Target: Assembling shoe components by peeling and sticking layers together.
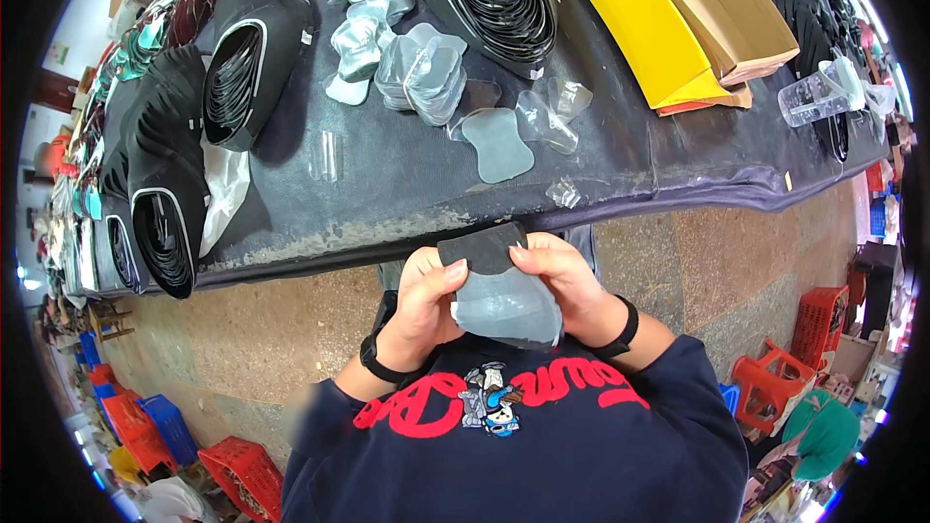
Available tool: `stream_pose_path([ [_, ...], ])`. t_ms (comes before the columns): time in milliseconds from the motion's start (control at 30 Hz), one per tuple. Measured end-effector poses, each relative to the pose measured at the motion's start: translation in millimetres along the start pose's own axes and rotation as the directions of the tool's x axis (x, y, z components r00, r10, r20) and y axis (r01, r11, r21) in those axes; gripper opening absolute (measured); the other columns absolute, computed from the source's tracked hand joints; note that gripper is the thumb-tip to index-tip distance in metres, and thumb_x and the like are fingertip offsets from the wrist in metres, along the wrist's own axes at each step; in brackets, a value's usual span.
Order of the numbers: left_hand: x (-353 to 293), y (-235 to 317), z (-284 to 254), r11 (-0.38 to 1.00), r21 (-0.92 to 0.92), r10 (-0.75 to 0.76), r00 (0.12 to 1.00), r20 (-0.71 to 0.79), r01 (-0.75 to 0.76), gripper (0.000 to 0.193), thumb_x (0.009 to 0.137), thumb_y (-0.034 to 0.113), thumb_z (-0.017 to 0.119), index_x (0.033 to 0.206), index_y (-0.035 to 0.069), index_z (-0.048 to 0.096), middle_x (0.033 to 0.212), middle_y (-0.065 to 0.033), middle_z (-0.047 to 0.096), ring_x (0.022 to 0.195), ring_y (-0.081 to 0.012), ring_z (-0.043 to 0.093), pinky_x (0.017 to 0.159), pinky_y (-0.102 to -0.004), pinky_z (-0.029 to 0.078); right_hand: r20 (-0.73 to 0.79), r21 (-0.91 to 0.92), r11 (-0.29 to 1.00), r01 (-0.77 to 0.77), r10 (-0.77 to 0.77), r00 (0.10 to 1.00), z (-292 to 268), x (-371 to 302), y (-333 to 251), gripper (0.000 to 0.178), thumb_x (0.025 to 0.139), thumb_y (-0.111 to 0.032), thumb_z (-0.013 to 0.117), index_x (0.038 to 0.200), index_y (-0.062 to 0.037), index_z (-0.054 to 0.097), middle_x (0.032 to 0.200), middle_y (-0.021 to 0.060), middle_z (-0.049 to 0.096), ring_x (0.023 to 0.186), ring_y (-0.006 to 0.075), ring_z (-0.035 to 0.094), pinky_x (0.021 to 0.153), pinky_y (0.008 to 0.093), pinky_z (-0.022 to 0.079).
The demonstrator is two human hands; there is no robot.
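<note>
Below the table edge, at lower centre of the frame, the left hand (423, 302) and right hand (565, 283) together gripped a grey shaped piece (506, 308) with a dark flat piece (484, 246) behind it. Fingers of both hands were closed on the pieces, thumbs on top; the fingertips underneath were hidden, and how the two pieces joined was hard to make out. The grey piece looked glossy, rounded at its lower end. Above, the dark table (407, 194) carried a pile of similar grey pieces (402, 58), stacks of black curved parts (237, 68) and a yellow sheet (635, 15). Red crates (247, 475) stood on the speckled floor (697, 261) at lower left.
</note>
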State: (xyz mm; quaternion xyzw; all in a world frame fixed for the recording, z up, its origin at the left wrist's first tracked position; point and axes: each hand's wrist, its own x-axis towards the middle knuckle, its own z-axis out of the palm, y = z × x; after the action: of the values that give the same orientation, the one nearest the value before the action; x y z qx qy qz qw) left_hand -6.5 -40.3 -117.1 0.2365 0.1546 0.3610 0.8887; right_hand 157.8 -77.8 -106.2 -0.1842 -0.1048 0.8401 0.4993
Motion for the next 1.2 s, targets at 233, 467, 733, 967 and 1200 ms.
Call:
stream_pose_path([
  [233,1,13,19,0.965,0.263,0.005,0.999,-0.047,0.008,0.023,0.079,0.012,0.064,0.094,-0.005,0.062,0.090,-0.0092,0.064,0.080,-0.0132,0.060,0.072,-0.0271,0.048,-0.136,-0.273,0.960,-0.069,0.032,0.990,28,0,-17,0.032,0.080,-0.028,0.062,0.095,0.0000,0.061,0.088,0.0050,0.062,0.078,0.0118,0.058,0.068,0.0259,0.045],
  [467,3,14,26,0.977,0.199,-0.054,0.993,-0.105,0.074,0.017,0.082,0.011,0.058,0.090,-0.003,0.063,0.085,-0.0082,0.064,0.076,-0.0121,0.060,0.066,-0.0260,0.047,-0.040,-0.210,0.978,-0.017,0.009,0.999,13,3,-8,0.022,0.076,-0.013,0.064,0.093,0.0020,0.062,0.084,0.0053,0.063,0.074,0.0105,0.058,0.067,0.0243,0.045],
  [733,7,11,24,0.985,-0.050,-0.170,0.968,-0.185,0.163,0.026,0.085,0.015,0.052,0.102,-0.004,0.056,0.092,-0.0102,0.062,0.079,-0.0156,0.062,0.071,-0.0277,0.050,-0.022,0.025,0.999,0.026,-0.025,0.999,-1,9,2,0.024,0.083,-0.018,0.055,0.094,0.0029,0.060,0.087,0.0094,0.064,0.075,0.0149,0.062,0.068,0.0257,0.048],
  [967,13,19,30,0.973,-0.152,-0.220,0.895,-0.388,0.173,0.032,0.091,0.023,0.042,0.106,-0.002,0.055,0.097,-0.0110,0.063,0.083,-0.0172,0.062,0.073,-0.0301,0.051,-0.288,0.042,0.994,-0.104,0.112,0.951,28,16,-20,0.033,0.086,-0.032,0.052,0.096,-0.0014,0.059,0.092,0.0082,0.063,0.079,0.0171,0.062,0.071,0.0288,0.048],
  [1200,8,24,22,0.917,0.314,-0.139,0.935,-0.326,0.246,0.037,0.092,0.029,0.048,0.074,0.000,0.062,0.070,-0.0061,0.063,0.059,-0.0098,0.059,0.053,-0.0222,0.046,-0.214,-0.412,0.887,-0.207,0.126,0.969,30,14,-35,0.026,0.077,-0.020,0.062,0.093,-0.0012,0.060,0.084,0.0068,0.062,0.074,0.0129,0.059,0.065,0.0252,0.046],
])
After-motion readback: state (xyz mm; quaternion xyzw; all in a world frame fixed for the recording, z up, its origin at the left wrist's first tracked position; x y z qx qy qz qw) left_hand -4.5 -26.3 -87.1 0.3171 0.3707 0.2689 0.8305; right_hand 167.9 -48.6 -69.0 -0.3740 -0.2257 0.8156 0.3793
